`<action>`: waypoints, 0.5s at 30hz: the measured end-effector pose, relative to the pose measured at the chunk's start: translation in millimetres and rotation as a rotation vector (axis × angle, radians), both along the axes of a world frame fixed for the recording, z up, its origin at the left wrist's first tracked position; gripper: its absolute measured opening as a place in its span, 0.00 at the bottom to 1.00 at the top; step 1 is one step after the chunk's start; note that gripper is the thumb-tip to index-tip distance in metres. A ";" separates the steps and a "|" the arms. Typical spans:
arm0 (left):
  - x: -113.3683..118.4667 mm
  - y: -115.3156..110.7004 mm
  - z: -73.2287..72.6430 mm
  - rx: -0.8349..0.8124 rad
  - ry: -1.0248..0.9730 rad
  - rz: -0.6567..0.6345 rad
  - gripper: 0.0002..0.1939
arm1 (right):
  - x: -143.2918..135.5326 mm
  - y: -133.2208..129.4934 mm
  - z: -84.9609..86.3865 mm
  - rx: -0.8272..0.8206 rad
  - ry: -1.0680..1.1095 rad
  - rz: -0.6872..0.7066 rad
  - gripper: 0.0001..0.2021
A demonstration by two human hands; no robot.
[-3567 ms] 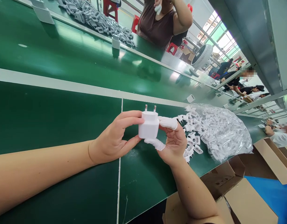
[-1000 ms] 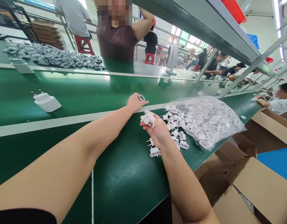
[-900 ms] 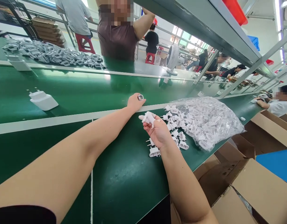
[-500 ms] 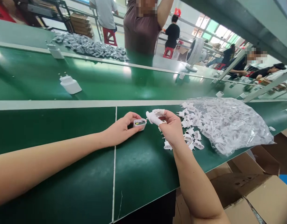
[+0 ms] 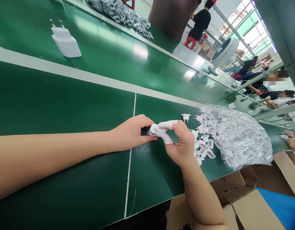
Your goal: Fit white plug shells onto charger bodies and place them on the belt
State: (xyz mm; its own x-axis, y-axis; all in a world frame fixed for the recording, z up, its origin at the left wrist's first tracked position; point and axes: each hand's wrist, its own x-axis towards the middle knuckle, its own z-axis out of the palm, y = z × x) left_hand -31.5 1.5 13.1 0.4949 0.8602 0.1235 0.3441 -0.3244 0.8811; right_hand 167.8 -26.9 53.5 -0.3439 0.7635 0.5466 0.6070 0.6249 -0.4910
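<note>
My left hand [image 5: 135, 132] is closed round a white charger housing [image 5: 152, 130], its fingers and thumb on either side. Against the open end of that housing, my right hand [image 5: 179, 137] pinches a white plug cap [image 5: 159, 129] between thumb and forefinger, both covered with white finger sleeves. Cap and housing touch; the circuit board inside is hidden now. Just right of my right hand lie loose white plug caps [image 5: 202, 143], and one cap [image 5: 186, 117] sits apart above them.
A clear plastic bag [image 5: 245, 137] full of white caps lies at the right. One white charger [image 5: 67, 43] stands on the green belt [image 5: 109, 54] beyond. Cardboard boxes [image 5: 260, 204] are at lower right; people sit farther back.
My right hand has brought the plug cap left onto the housing's open end, covering the circuit board. The view has tilted and shifted, and the single cap above the loose ones now shows.
</note>
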 end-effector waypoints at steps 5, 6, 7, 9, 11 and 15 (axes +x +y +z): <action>0.0 0.8 -1.0 0.021 -0.015 -0.014 0.15 | -0.3 2.3 3.6 -0.033 -0.049 0.034 0.08; 0.1 1.0 -1.3 0.025 -0.017 -0.018 0.14 | -0.5 2.7 3.7 -0.019 -0.057 0.038 0.08; 0.2 1.2 -1.5 0.028 -0.018 -0.021 0.14 | -0.9 2.8 3.5 -0.001 -0.064 0.038 0.09; 0.2 1.6 -1.8 0.036 -0.018 -0.022 0.14 | -2.2 2.5 2.3 0.030 -0.068 0.021 0.09; 0.1 1.6 -1.8 0.047 -0.021 -0.025 0.13 | -3.7 1.9 0.6 0.050 -0.080 -0.004 0.09; 0.2 0.6 -0.9 0.058 -0.013 -0.024 0.13 | -4.2 1.8 -1.2 0.107 -0.132 -0.045 0.08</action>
